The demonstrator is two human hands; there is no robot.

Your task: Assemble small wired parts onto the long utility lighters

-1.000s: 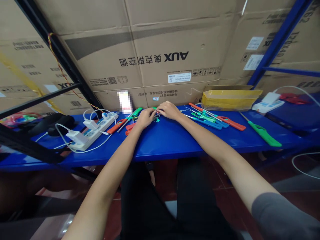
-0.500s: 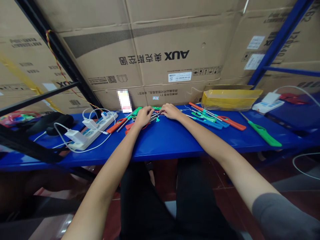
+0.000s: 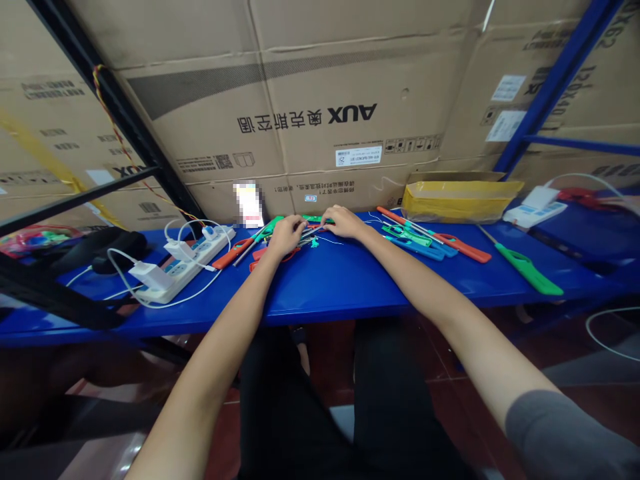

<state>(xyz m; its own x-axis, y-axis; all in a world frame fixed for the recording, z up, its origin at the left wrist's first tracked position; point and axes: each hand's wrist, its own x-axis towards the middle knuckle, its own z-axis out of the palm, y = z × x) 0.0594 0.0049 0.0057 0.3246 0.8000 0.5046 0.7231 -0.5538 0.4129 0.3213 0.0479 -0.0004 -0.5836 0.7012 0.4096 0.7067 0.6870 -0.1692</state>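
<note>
A large cardboard box [image 3: 310, 80] with upside-down AUX lettering walls off the far side of the blue shelf [image 3: 345, 283], so the working space is the strip in front of it. At the left, a white power strip [image 3: 203, 251] with plugs and looping white cable lies slantwise, and a bright, pixelated object [image 3: 249, 205] leans against the cardboard to its right. An orange-and-green lighter [image 3: 233, 253] lies between that strip and the left hand [image 3: 287, 237], with red pieces [image 3: 259, 254] right beside the hand. To the right of the right hand [image 3: 344, 222] lies a group of blue lighters [image 3: 425, 247] and an orange lighter [image 3: 463, 247]; a green lighter [image 3: 530, 269] sits apart, farther right. Behind these, a yellow-taped carton [image 3: 455, 201] stands at the far edge. The thin rods [image 3: 315, 231] lie low between the two hands, near the far side of the shelf, with a small teal piece [image 3: 315, 243] and a thin white wire [image 3: 331, 240] just on their near side. Both hands are partly closed, palms down, fingers bent inward toward the rods; whether either has a firm grip, I cannot tell, since the fingers cover the contact.
</note>
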